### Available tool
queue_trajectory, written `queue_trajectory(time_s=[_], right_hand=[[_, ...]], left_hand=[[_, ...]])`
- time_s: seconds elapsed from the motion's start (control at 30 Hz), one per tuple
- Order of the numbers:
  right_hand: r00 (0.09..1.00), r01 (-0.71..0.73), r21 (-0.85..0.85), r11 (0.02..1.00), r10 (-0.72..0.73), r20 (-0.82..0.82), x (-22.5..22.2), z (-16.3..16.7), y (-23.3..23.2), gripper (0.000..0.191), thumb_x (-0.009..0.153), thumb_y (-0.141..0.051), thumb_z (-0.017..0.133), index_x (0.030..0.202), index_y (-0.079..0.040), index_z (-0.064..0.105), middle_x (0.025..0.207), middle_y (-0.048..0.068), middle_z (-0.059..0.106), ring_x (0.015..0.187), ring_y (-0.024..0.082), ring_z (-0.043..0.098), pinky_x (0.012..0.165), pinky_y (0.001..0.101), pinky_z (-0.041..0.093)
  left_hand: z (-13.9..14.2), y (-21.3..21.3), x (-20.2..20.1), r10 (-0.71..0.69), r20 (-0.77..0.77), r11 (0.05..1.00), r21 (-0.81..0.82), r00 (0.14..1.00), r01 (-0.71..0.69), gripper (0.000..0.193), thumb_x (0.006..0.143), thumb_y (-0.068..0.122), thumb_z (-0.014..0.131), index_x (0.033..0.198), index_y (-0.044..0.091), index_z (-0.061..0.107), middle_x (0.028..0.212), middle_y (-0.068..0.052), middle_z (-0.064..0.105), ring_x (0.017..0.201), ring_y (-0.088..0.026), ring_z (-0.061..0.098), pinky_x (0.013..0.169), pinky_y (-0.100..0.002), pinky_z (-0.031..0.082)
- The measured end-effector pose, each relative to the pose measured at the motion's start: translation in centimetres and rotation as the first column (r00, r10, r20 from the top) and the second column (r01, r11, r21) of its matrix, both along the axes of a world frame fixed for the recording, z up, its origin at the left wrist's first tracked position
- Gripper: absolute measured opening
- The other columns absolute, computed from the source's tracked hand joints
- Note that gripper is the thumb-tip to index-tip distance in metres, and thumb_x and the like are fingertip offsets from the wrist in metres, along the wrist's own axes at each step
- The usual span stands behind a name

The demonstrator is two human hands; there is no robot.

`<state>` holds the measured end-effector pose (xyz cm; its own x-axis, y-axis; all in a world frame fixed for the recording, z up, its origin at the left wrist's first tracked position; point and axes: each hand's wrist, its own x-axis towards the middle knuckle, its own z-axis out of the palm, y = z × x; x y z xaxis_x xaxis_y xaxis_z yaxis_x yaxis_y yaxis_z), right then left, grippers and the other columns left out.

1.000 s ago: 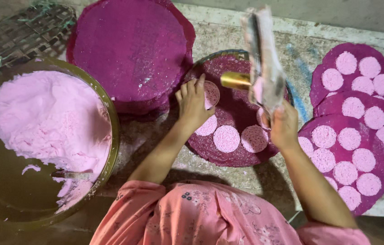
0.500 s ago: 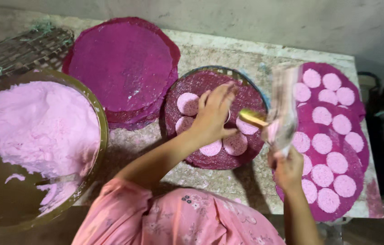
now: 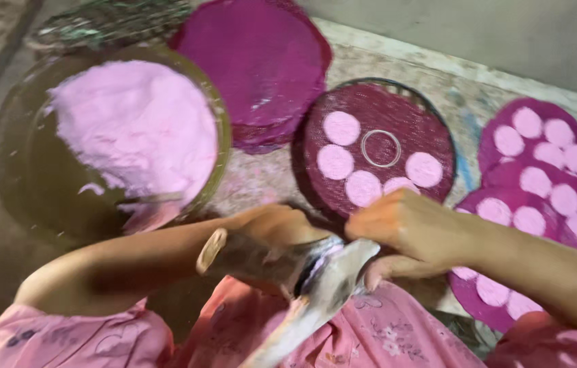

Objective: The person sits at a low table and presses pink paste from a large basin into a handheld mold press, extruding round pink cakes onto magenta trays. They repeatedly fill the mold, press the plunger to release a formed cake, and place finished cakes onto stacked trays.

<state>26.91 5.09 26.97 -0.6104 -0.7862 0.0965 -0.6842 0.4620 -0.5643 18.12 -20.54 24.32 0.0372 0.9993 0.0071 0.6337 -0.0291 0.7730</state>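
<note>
both hands [image 3: 343, 235] clamp the piping bag [image 3: 315, 293], its length running toward her, with the round tray [image 3: 431, 129] just beyond.

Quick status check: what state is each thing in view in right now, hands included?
Left hand: closed on the piping bag.
Right hand: gripping the piping bag.
Piping bag: held by both hands, above the lap.
Middle tray: five pink discs, one empty metal ring.
Bowl: partly full of pink batter.
Right trays: overlapping, covered with discs.
Purple mats: stacked, bare.
</note>
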Motion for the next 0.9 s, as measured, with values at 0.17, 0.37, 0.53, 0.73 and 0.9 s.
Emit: queue_trajectory(time_s=[0.17,0.37,0.53,0.73,0.9], right_hand=[[0.913,-0.074,-0.176,0.982,0.138,0.384,-1.4,-1.4,-5.5,0.048,0.103,-0.049,0.057,0.090,-0.003,0.059,0.074,0.012,0.057,0.070,0.035,0.062,0.062,0.0441,0.046],[0.991,-0.132,-0.092,0.987,0.134,0.019,-6.7,0.8,-7.0,0.047,0.097,-0.053,0.058,0.084,-0.008,0.060,0.072,0.008,0.058,0.068,0.031,0.062,0.061,0.0421,0.046],[0.466,0.073,0.469,0.880,0.386,-0.796,-15.7,2.5,-11.2,0.033,0.079,0.009,0.073,0.106,-0.012,0.075,0.081,0.002,0.063,0.072,0.017,0.061,0.074,0.0317,0.049],[0.501,0.256,0.063,0.965,-0.077,-0.862,-22.0,-2.4,-18.8,0.045,0.094,-0.020,0.082,0.136,-0.014,0.065,0.129,0.014,0.059,0.122,0.031,0.054,0.096,0.0479,0.047],[0.983,0.113,0.320,0.941,-0.059,-0.174,-22.8,-14.8,-30.3,0.014,0.089,-0.016,0.068,0.097,-0.006,0.069,0.105,0.013,0.066,0.098,0.030,0.067,0.079,0.0420,0.055]], left_hand=[[-4.3,-8.2,-0.1,0.194,-0.208,0.981,0.047,0.959,-0.188,0.021,0.092,0.018,0.066,0.112,0.015,0.065,0.071,-0.009,0.066,0.065,-0.035,0.067,0.055,-0.053,0.049],[-11.1,-22.4,-7.6,0.470,0.485,0.721,0.271,0.738,-0.637,0.043,0.086,0.020,0.080,0.121,-0.001,0.064,0.112,-0.017,0.070,0.104,-0.022,0.065,0.093,-0.039,0.054],[-16.1,-27.4,-9.5,0.255,0.952,0.880,-0.157,0.168,-0.449,0.033,0.094,0.021,0.065,0.121,0.001,0.069,0.115,-0.012,0.073,0.103,-0.023,0.070,0.089,-0.039,0.056],[-19.1,-27.2,-8.1,0.217,0.972,0.636,-0.208,-0.086,-0.743,0.027,0.099,0.018,0.067,0.119,0.000,0.067,0.100,-0.012,0.069,0.091,-0.022,0.066,0.079,-0.037,0.053],[-18.7,-30.7,-10.1,0.727,0.687,-0.081,0.082,-0.002,-0.993,0.037,0.100,0.007,0.068,0.134,-0.003,0.056,0.116,-0.011,0.069,0.103,-0.018,0.067,0.088,-0.032,0.056]])
